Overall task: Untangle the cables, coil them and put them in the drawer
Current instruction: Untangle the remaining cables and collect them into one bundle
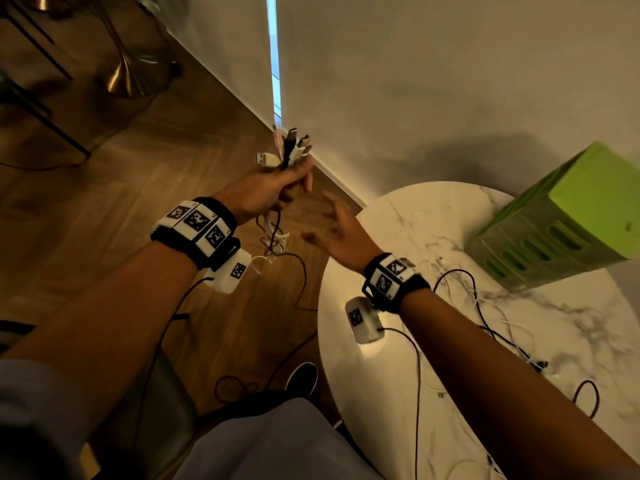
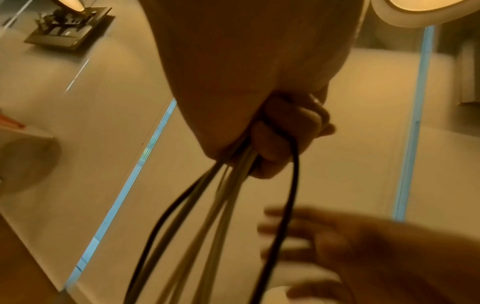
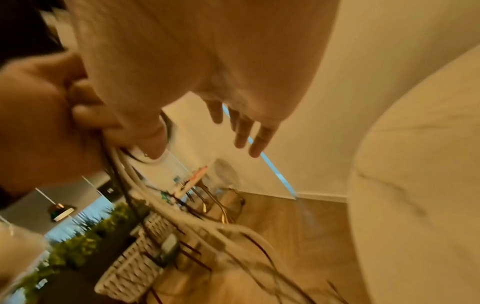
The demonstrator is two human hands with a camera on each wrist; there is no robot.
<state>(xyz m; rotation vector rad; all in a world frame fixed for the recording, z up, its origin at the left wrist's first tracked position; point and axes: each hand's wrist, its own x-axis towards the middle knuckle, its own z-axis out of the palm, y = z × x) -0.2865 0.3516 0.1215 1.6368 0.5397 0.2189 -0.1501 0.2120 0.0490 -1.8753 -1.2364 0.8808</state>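
My left hand (image 1: 280,183) is raised over the floor and grips a bundle of black and white cables (image 1: 292,147), their plug ends sticking up above the fist. In the left wrist view the fingers (image 2: 283,131) are curled round the cables (image 2: 226,205), which hang down below the fist. The hanging strands (image 1: 275,237) knot together under the hand. My right hand (image 1: 334,225) hovers just right of the bundle with fingers spread, blurred, holding nothing. More black and white cables (image 1: 485,306) lie tangled on the round marble table (image 1: 398,220).
A green slotted plastic box (image 1: 561,216) stands at the table's back right. A white wall and skirting run behind the hands. Wooden floor lies to the left, with a brass lamp base (image 1: 128,77) and dark chair legs. My shoe (image 1: 301,377) is near the table's edge.
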